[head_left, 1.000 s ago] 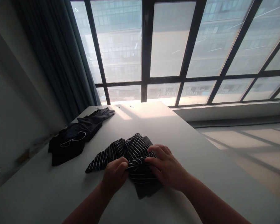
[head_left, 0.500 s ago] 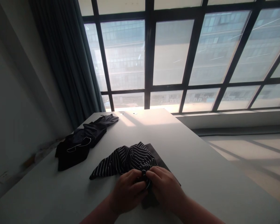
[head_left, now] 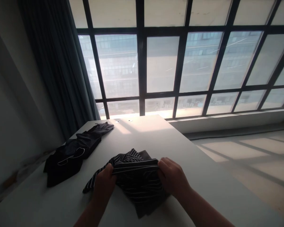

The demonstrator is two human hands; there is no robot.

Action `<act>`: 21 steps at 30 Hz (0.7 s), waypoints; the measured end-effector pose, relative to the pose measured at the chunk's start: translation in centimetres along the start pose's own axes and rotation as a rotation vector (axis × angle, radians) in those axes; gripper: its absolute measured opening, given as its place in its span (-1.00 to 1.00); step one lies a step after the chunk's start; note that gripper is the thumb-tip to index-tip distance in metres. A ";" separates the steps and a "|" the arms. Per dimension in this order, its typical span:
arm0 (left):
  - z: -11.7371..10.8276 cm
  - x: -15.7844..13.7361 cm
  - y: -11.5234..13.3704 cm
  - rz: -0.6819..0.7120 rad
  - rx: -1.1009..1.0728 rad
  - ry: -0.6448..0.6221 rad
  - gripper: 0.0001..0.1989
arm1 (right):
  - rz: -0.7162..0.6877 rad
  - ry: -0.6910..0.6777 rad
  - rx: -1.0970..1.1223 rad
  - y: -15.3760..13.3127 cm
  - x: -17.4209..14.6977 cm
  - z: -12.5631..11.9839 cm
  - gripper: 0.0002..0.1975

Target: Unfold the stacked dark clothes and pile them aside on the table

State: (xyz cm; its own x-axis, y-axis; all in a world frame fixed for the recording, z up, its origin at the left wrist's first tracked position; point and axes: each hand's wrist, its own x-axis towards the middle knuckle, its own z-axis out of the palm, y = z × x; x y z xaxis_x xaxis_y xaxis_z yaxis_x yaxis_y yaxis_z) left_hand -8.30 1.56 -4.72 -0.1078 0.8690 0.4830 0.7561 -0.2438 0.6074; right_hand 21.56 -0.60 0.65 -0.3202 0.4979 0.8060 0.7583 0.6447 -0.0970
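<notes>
A black garment with thin white stripes [head_left: 139, 186] is stretched between my two hands above the white table [head_left: 142, 135]. My left hand [head_left: 105, 179] grips its edge on the left, fingers closed. On the right, my right hand [head_left: 171, 175] pinches the other end of the same edge. The cloth between them is pulled taut, and its lower part hangs toward me. A pointed striped part trails to the left behind my left hand. Under the garment lies a dark flat piece [head_left: 145, 154], mostly covered; I cannot make out what it is.
Dark clothes lie in a row along the table's left side, among them a black garment with a white cord-like line [head_left: 63, 168] and a dark grey one [head_left: 101, 127]. A dark curtain [head_left: 54, 63] hangs at the left. Beyond the far edge stands a large window [head_left: 117, 66].
My hands, close together before on a bunched part of the striped garment, have moved apart. Its edge is now spread taut between them. The view has shifted slightly up and to the right.
</notes>
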 end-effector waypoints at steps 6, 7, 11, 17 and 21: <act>-2.2 1.3 5.1 -0.313 -0.577 -0.026 -0.72 | 0.415 -0.345 -0.179 0.1 5.2 -3.6 -0.94; -2.2 1.5 5.9 -0.322 -0.650 -0.061 -0.68 | 0.454 -0.380 -0.194 0.0 6.2 -4.5 -0.92; -2.7 1.0 8.0 -0.331 -0.625 -0.221 -0.56 | 0.527 -0.364 -0.190 0.0 8.2 -7.7 -0.75; -4.3 -0.7 9.3 -0.062 -0.031 -0.012 -0.82 | 0.682 -0.580 0.219 0.3 6.0 -8.5 -0.88; -3.9 -1.0 9.3 -0.188 -0.254 -0.163 -0.81 | 0.705 -0.687 0.124 0.4 4.9 -8.3 -0.80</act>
State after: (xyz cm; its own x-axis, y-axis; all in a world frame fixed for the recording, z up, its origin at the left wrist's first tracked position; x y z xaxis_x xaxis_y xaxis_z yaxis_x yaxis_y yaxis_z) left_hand -3.72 -3.26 2.88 -0.1099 0.9611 0.2534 0.5459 -0.1547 0.8234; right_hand 24.99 -2.70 9.45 -0.1076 0.9937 0.0306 0.8498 0.1079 -0.5159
